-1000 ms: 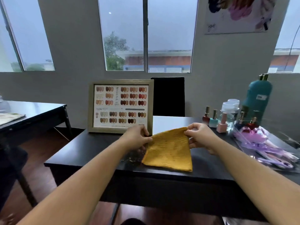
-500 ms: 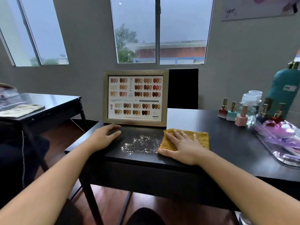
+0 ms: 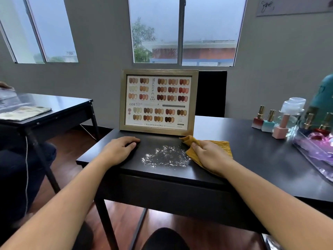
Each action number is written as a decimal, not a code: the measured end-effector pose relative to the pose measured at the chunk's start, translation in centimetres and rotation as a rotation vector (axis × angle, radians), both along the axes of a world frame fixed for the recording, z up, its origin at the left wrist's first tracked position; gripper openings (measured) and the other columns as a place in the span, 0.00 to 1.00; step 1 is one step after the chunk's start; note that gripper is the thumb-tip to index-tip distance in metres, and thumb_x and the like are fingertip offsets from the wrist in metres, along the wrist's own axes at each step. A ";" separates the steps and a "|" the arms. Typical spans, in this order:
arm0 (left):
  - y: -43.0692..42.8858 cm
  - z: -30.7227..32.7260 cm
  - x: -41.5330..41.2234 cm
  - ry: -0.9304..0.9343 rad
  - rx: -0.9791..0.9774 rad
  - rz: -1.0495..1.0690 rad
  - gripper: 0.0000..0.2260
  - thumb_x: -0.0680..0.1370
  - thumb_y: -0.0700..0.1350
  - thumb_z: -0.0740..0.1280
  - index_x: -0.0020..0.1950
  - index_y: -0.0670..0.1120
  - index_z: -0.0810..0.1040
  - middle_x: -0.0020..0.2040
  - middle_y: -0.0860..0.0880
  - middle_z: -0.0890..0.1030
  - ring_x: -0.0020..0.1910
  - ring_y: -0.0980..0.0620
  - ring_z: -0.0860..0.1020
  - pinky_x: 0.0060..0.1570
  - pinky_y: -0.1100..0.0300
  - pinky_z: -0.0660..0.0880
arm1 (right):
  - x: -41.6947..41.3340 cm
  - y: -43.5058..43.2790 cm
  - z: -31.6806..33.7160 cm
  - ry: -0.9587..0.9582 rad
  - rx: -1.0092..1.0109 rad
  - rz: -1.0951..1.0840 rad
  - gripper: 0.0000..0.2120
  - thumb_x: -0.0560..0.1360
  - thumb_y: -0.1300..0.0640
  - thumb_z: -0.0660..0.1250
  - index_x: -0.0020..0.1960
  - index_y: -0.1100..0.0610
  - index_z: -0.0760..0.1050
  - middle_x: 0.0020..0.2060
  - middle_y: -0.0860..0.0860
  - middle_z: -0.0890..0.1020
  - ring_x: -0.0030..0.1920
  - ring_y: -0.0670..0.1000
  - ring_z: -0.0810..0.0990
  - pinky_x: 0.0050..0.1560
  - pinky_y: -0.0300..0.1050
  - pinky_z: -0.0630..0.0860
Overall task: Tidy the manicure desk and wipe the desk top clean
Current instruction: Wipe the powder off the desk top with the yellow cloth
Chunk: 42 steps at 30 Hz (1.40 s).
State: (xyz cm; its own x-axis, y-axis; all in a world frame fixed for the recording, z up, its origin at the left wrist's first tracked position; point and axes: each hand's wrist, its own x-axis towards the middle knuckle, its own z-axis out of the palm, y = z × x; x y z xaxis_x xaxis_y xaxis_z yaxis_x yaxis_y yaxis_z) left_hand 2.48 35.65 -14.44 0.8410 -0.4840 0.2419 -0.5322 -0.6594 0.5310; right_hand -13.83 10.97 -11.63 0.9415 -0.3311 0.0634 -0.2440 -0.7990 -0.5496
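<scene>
Right hand (image 3: 210, 156) gripping yellow cloth (image 3: 222, 146) just beside white powder spill (image 3: 164, 156), likely readying wipe; left hand (image 3: 118, 150) lying relaxed, empty, seemingly bracing on desk (image 3: 252, 152).

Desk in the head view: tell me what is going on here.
A person is cleaning the black desk. The right hand grips a yellow cloth at the right edge of a patch of white specks, which is not yet wiped away. The left hand rests on the desk top left of the patch, holding nothing. A framed nail colour chart stands upright behind the patch, and nail polish bottles stand to the right.
</scene>
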 end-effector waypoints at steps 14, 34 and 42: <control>0.1 0.1 -0.2 0.009 -0.006 0.012 0.13 0.79 0.48 0.60 0.61 0.56 0.77 0.63 0.55 0.77 0.65 0.53 0.71 0.67 0.54 0.66 | 1.0 2.9 -0.6 0.098 -0.064 0.215 0.27 0.81 0.42 0.47 0.76 0.51 0.55 0.76 0.48 0.57 0.76 0.49 0.51 0.73 0.45 0.45; 0.0 0.1 -0.2 -0.027 0.036 0.002 0.13 0.79 0.47 0.59 0.63 0.55 0.75 0.65 0.55 0.75 0.66 0.53 0.70 0.67 0.53 0.65 | 4.3 5.0 -1.0 0.067 -0.024 0.288 0.27 0.80 0.40 0.45 0.74 0.51 0.61 0.74 0.48 0.62 0.75 0.50 0.57 0.75 0.51 0.49; -0.1 0.2 -0.3 -0.050 0.065 0.007 0.14 0.80 0.46 0.58 0.64 0.55 0.75 0.66 0.55 0.75 0.67 0.53 0.69 0.68 0.53 0.65 | 5.3 6.3 -0.8 0.174 -0.300 0.450 0.29 0.78 0.37 0.49 0.76 0.44 0.49 0.77 0.43 0.50 0.76 0.45 0.45 0.75 0.55 0.41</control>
